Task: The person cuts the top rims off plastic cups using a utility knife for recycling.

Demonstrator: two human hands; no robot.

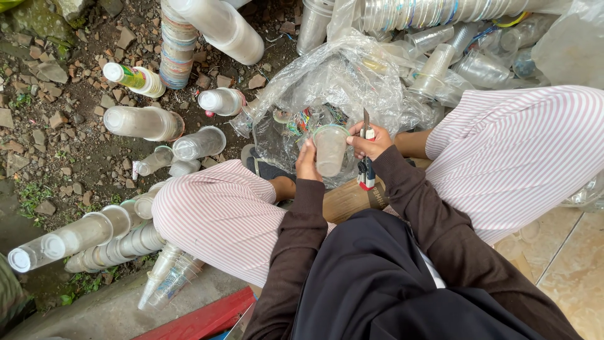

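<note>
Holding a clear plastic cup (329,151) between the knees, the left hand (307,162) wraps its grip around the cup's side, rim tilted up. The right hand (370,142) closes its grip on a utility knife (365,151) (blade upright, beside the rim). A crumpled plastic bag (333,82) lies just beyond; stacked cups (82,236) crowd the gravel ground (82,164) at left, leaving little room.
</note>
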